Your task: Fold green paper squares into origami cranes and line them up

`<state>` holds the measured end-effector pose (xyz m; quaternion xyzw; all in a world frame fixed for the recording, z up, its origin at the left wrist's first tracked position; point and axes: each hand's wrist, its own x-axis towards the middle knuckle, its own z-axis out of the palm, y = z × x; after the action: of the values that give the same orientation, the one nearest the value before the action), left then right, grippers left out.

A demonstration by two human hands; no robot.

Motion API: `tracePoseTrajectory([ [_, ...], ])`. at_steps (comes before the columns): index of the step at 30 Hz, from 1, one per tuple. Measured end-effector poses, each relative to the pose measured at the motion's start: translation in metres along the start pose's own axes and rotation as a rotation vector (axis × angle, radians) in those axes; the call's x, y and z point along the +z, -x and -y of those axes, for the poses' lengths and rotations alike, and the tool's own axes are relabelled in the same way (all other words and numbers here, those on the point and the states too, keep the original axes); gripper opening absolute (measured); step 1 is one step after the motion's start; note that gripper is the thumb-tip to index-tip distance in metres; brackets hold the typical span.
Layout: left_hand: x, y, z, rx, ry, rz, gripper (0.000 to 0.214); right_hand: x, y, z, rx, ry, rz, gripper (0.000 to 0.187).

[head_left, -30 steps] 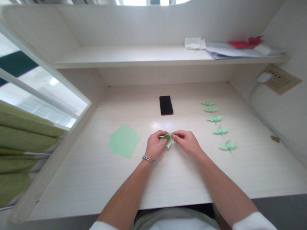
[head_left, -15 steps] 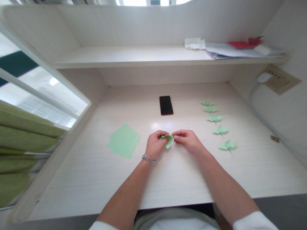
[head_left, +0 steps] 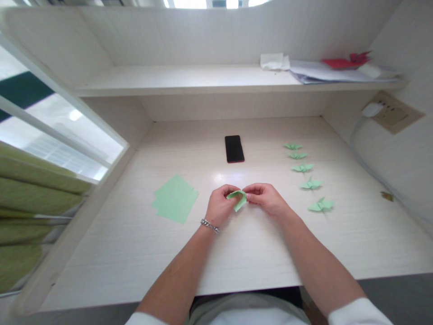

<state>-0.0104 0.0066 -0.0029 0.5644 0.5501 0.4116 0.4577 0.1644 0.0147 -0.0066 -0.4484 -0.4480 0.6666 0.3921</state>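
A small, partly folded green paper [head_left: 238, 199] sits between my two hands above the middle of the desk. My left hand [head_left: 220, 206], with a chain bracelet at the wrist, pinches its left side. My right hand [head_left: 265, 198] pinches its right tip with thumb and forefinger. Both hands are closed on the paper. To the left lies a stack of flat green paper sheets [head_left: 174, 198]. Several folded green paper cranes [head_left: 306, 174] lie in a row at the right.
A black phone [head_left: 234, 148] lies face up behind my hands. The shelf [head_left: 189, 81] above carries white papers and a red paper figure [head_left: 348, 60]. A wall socket with a white plug and cable [head_left: 372, 110] is at the right. Green curtain at far left.
My right hand shifted slightly right and the green paper between the fingers has opened and turned a little. The rest is unchanged.
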Motion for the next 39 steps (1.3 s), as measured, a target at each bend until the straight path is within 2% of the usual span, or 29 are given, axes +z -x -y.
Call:
tracePoseTrajectory([
  [12, 0.002, 0.002, 0.004, 0.048, -0.038, 0.024, 0.020, 0.001, 0.000, -0.001, -0.064, 0.133, -0.007, 0.029],
  [20, 0.002, 0.003, 0.002, 0.083, -0.040, 0.050, 0.020, 0.002, 0.002, 0.005, 0.012, 0.103, -0.052, 0.029],
  [27, 0.004, 0.003, 0.002, 0.084, -0.074, 0.015, 0.020, 0.005, 0.005, 0.007, 0.042, 0.114, -0.067, 0.025],
  [34, 0.005, 0.004, 0.000, 0.047, -0.026, 0.016, 0.018, -0.002, 0.005, 0.006, -0.035, 0.262, -0.003, 0.027],
  [39, 0.004, 0.001, 0.001, 0.001, 0.086, 0.018, 0.021, -0.004, 0.008, 0.009, -0.033, 0.156, 0.038, 0.027],
])
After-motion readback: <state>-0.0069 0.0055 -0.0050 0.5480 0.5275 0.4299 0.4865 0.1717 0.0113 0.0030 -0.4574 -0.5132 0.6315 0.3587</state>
